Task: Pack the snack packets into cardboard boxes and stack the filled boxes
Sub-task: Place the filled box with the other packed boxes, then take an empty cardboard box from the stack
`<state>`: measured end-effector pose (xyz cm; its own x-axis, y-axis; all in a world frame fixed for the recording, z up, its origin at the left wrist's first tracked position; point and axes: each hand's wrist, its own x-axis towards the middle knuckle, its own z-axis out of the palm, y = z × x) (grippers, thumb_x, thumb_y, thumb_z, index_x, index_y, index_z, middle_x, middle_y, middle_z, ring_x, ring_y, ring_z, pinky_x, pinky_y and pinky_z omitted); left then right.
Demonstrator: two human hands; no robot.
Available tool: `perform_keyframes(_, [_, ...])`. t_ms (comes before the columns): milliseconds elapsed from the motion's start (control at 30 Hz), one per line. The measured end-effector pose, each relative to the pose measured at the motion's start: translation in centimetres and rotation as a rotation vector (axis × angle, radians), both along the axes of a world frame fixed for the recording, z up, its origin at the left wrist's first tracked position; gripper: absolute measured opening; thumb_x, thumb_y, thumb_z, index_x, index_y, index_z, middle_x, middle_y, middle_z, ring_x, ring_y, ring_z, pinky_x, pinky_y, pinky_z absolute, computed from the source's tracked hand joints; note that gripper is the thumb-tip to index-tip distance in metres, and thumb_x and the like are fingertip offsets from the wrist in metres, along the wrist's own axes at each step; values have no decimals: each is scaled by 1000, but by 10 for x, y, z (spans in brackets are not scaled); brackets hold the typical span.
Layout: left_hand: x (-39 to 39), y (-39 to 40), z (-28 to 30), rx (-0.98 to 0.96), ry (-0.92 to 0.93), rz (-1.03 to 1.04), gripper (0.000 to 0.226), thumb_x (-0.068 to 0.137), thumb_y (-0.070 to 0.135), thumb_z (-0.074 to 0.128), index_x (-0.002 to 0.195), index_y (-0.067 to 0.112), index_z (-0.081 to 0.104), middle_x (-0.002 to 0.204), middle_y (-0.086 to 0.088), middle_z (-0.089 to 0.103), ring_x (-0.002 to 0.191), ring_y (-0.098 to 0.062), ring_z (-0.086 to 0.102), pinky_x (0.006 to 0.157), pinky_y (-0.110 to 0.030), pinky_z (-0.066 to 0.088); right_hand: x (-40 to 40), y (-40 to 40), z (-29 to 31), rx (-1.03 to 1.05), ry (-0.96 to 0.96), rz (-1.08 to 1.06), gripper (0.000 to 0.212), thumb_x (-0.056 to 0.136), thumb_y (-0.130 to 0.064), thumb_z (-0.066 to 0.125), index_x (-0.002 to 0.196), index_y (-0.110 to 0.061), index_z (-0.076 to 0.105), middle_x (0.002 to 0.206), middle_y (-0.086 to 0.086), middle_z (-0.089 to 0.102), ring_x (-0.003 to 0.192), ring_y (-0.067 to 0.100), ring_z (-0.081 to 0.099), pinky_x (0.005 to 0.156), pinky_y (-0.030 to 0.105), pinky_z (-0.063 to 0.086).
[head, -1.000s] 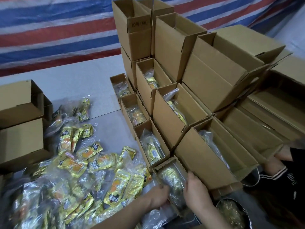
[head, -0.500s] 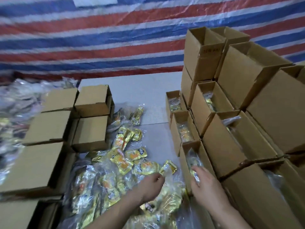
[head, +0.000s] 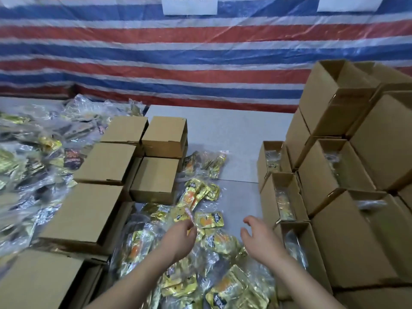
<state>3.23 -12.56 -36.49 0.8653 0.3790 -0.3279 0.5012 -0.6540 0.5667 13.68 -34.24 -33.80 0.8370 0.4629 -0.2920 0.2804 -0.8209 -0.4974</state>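
Head view shows both hands hovering over the packets (head: 214, 239), which lie loose in slippery clear bags just under and between them. The left hand (head: 178, 238) has its fingers curled down toward a bag; whether it pinches the film I cannot tell. The right hand (head: 256, 237) is spread and holds nothing. A careless grab could drag neighbouring bags along or let one slide off. Just right of the right hand, the open boxes (head: 287, 197) each hold one bagged bundle; a hasty drop could snag a flap. Left of the left hand sit the closed boxes (head: 104, 163), contents unseen. Beyond, taller boxes are stacked and could topple if bumped.
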Motion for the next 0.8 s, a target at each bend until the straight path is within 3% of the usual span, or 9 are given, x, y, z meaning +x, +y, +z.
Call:
perform_keyframes(100, [27,13,-12,54,10,39,34,103,33,42,124,12,60,123,-7,64,108,-24,60,89,-32,48,18,18,0,15,51,7,50,102,-33,43,148,-14,39,149,4,44,135,20,45,105,30,37])
perform_keyframes(233, [77,31,-28,106,98,60,38,101,32,45,130,8,52,126,-12,62,110,-29,61,92,-35,50,40,43,-3,33,103,4,56,103,-32,43,153,-13,29,157,4,34,142,20,35,112,29,30])
perform_keyframes(500, [160,57,-64,163,262,28,37,98,33,51,124,7,51,126,-13,57,115,-30,58,95,-38,49,78,79,-29,56,168,35,60,103,-37,42,156,-16,23,158,0,30,144,17,31,115,30,27])
perform_keyframes(633, [183,64,-58,295,-60,25,28,100,32,45,117,13,56,118,-8,57,105,-24,57,85,-36,47,94,92,-37,49,197,84,58,103,-38,41,154,-17,25,154,0,35,140,17,35,110,28,31])
perform_keyframes(733, [205,90,-38,451,-357,72,31,100,32,47,124,14,54,119,-5,53,107,-23,51,92,-36,45,107,106,-38,50,192,101,53,102,-35,43,149,-13,32,149,3,40,136,19,39,109,29,33])
perform_keyframes(800, [224,115,-24,617,-409,100,42,98,34,50,134,14,49,130,-10,52,116,-28,50,98,-41,41,115,116,-36,64,177,112,49,102,-33,44,146,-11,36,147,6,43,135,20,41,109,30,33])
